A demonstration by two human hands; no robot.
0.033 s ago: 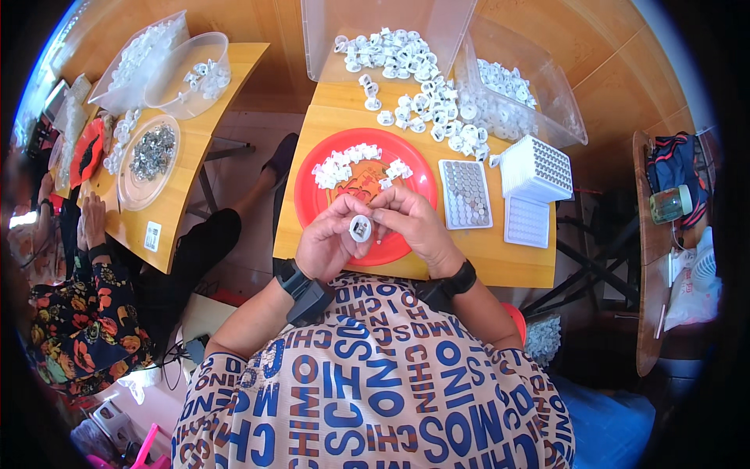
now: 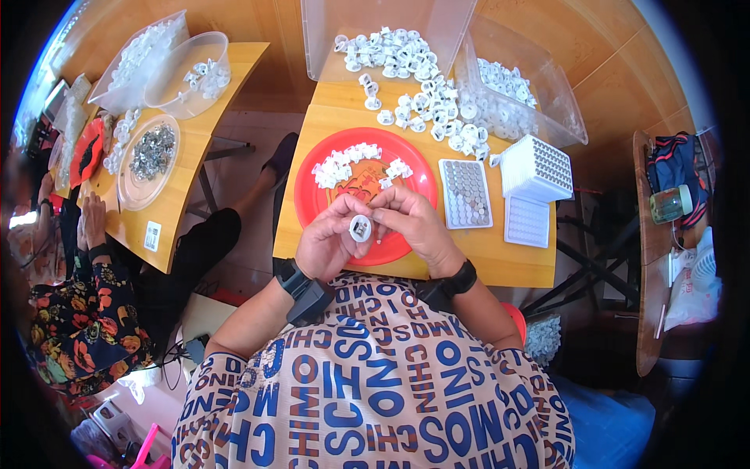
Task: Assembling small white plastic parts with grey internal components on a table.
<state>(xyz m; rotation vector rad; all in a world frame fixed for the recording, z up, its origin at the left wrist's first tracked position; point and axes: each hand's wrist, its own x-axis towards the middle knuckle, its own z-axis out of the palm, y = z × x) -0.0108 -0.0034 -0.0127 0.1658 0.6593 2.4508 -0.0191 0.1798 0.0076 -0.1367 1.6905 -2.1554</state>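
Observation:
Over the near part of the red plate, my left hand is closed on a small round white plastic fitting. Its middle shows dark, metallic bits. Just right of it, my right hand pinches thumb and forefinger together close against the fitting; whatever lies between those fingertips is hidden. Small white plastic parts lie along the plate's far left side, with a smaller cluster to their right. Beside the plate is a white tray filled with small round silver and whitish discs.
Stacked white trays stand at the right. Many white fittings lie at the back, near a clear bin. Leftward, a person's hand rests by another table, holding a dish of metal pieces and clear tubs.

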